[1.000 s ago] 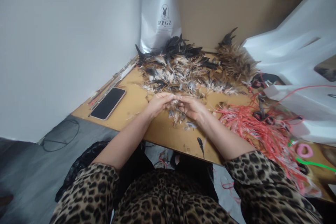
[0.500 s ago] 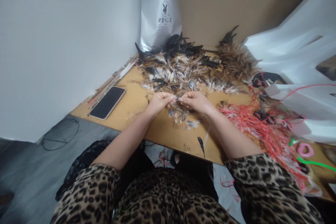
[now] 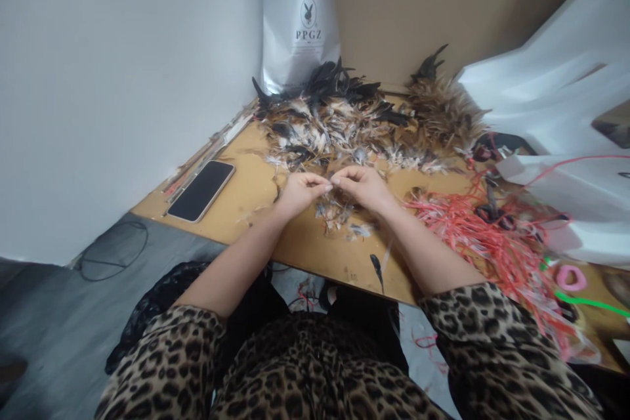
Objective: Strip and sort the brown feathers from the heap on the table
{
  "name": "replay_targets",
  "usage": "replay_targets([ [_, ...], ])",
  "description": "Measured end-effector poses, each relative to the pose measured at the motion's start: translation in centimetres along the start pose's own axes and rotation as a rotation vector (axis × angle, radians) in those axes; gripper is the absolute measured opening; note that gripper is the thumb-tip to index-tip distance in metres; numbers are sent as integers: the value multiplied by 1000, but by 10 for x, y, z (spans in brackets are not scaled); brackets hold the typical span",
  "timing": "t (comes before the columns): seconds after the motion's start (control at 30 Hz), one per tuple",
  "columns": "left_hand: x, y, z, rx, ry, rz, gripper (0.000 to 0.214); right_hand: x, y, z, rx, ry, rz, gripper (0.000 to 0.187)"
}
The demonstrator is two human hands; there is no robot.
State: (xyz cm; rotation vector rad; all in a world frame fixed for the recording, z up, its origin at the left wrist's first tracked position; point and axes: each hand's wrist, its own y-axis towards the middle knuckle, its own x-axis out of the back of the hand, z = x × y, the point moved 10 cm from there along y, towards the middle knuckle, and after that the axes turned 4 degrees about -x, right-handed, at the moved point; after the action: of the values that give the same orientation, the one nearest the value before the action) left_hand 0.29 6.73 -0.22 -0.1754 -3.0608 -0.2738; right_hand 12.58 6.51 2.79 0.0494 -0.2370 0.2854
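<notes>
My left hand (image 3: 302, 194) and my right hand (image 3: 363, 188) meet above the wooden table, thumbs and forefingers pinched almost tip to tip. Whatever lies between the fingertips is too small and blurred to name. Beneath them is a small scatter of grey, brown and white feather bits (image 3: 335, 215). Just beyond my fingers spreads a large heap of loose feathers (image 3: 329, 125), brown and white with black ones at the back. A single dark feather (image 3: 377, 272) lies near the table's front edge.
A phone (image 3: 201, 190) lies on the table (image 3: 256, 226) at the left. Behind the heap stands a silver bag (image 3: 302, 20); a brown feather bunch (image 3: 445, 108) is to its right. Red strips (image 3: 487, 236), a pink ring (image 3: 571, 278) and white packaging (image 3: 536, 98) occupy the right.
Both hands stay pinched at nearly the same spot. My right fingertips have shifted slightly up and left, and the dark bit seen between the fingers before is less visible.
</notes>
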Motion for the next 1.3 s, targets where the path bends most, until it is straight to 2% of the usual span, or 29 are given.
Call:
replay_targets([
  [0.17,6,1,3,46,-22,-22,24,17,-1,13,149,-62,-60,23],
  [0.4,2,0,-2,20,4,20,22,7,-7,18,279,-264,-44,24],
  [0.63,-1,0,-2,22,-27,52,24,9,-5,19,278,-359,-130,15],
  [0.87,1,2,8,120,-213,48,25,5,-4,15,202,-219,-70,15],
  [1.07,2,3,22,225,-387,17,26,-3,-10,28,292,-277,-24,14],
  [1.2,1,2,20,206,-345,38,26,-6,-8,19,210,-171,39,18],
  [1.3,-4,0,13,159,-286,78,26,-4,-8,16,188,-160,13,22],
])
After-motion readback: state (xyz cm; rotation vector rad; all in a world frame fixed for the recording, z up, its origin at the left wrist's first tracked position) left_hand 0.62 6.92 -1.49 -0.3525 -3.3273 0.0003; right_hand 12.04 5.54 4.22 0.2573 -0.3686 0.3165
